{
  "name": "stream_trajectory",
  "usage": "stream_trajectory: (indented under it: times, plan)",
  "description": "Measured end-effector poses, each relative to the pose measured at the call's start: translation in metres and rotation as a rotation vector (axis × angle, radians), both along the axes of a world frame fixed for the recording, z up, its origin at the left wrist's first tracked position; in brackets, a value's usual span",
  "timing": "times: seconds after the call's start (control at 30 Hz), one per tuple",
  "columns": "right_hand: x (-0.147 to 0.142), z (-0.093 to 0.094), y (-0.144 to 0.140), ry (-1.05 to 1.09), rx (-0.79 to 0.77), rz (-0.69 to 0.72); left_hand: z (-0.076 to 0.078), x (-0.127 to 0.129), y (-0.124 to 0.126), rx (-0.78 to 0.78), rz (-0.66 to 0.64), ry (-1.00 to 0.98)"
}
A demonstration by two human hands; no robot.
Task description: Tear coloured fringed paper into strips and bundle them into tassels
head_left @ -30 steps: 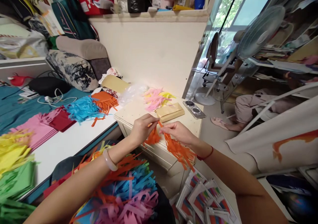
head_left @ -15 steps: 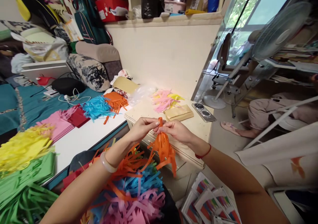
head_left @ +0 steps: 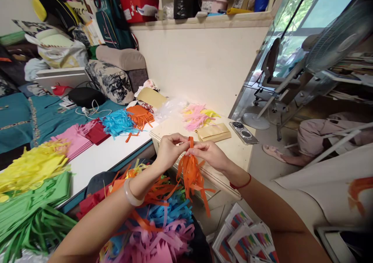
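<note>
Both my hands pinch the top of an orange paper tassel [head_left: 192, 176] whose cut strips hang down. My left hand [head_left: 169, 150] grips its twisted top from the left; a pale bangle circles that wrist. My right hand [head_left: 208, 154], with a red string at the wrist, holds the same top from the right. The tassel hangs above a heap of finished tassels [head_left: 159, 224] in orange, blue and pink on my lap, in front of a small pale cabinet [head_left: 233, 148].
Fringed paper stacks lie on the white board [head_left: 99, 158]: yellow [head_left: 29, 167], green [head_left: 26, 212], pink [head_left: 72, 140], blue [head_left: 118, 123], orange [head_left: 140, 116]. A phone [head_left: 244, 132], a tan pouch [head_left: 213, 132] and pink-yellow tassels [head_left: 196, 116] rest on the cabinet. Printed packets [head_left: 241, 237] lie below. Another person sits at right near a fan [head_left: 335, 41].
The orange strip that was stretched between my hands has been gathered into a hanging tassel held at its top. The view has shifted left and slightly down.
</note>
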State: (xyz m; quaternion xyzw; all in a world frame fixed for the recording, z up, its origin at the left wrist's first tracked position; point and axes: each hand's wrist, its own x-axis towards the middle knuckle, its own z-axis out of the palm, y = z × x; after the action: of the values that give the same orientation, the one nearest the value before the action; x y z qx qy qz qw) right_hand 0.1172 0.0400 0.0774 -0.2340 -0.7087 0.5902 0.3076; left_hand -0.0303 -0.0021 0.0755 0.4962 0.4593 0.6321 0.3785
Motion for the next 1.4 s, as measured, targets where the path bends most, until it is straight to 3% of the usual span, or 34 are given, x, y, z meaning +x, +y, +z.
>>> stream_trajectory:
  times: [0.27,0.43,0.5,0.6,0.67,0.77,0.8,0.83,0.87,0.93,1.03,1.2,1.4]
  plan:
    - [-0.004,-0.012,0.012,-0.076,0.117,0.02,-0.004,-0.011,0.007,-0.098,-0.055,-0.189]
    - [-0.02,-0.022,0.023,-0.077,0.221,-0.05,-0.012,-0.023,0.007,-0.153,-0.257,-0.427]
    - [-0.032,-0.028,0.022,-0.068,0.284,-0.07,-0.018,-0.024,0.004,-0.117,-0.239,-0.448]
    - [-0.05,-0.033,0.024,-0.055,0.374,-0.093,-0.028,-0.026,0.004,-0.053,-0.114,-0.44]
    - [-0.058,-0.029,0.038,-0.11,0.433,0.043,-0.033,-0.03,0.005,-0.008,-0.038,-0.441]
    - [-0.066,-0.015,0.089,-0.412,0.48,0.363,-0.034,-0.038,0.008,0.071,0.084,-0.474]
    - [-0.069,-0.01,0.112,-0.543,0.479,0.303,-0.034,-0.041,0.008,0.087,0.108,-0.499]
    - [-0.074,-0.006,0.137,-0.629,0.505,0.053,-0.032,-0.042,0.008,0.094,0.114,-0.53]
    - [-0.08,-0.003,0.16,-0.661,0.529,-0.09,-0.031,-0.043,0.008,0.091,0.103,-0.563]
    - [-0.099,-0.004,0.198,-0.718,0.557,-0.238,-0.028,-0.04,0.008,0.065,0.048,-0.622]
    - [-0.143,-0.016,0.227,-0.781,0.582,-0.259,-0.026,-0.033,0.007,0.025,-0.013,-0.653]
    - [-0.215,-0.04,0.228,-0.855,0.625,-0.191,-0.027,-0.032,-0.001,-0.034,-0.089,-0.653]
    - [-0.239,-0.052,0.232,-0.902,0.612,-0.21,-0.03,-0.044,-0.016,-0.089,-0.135,-0.622]
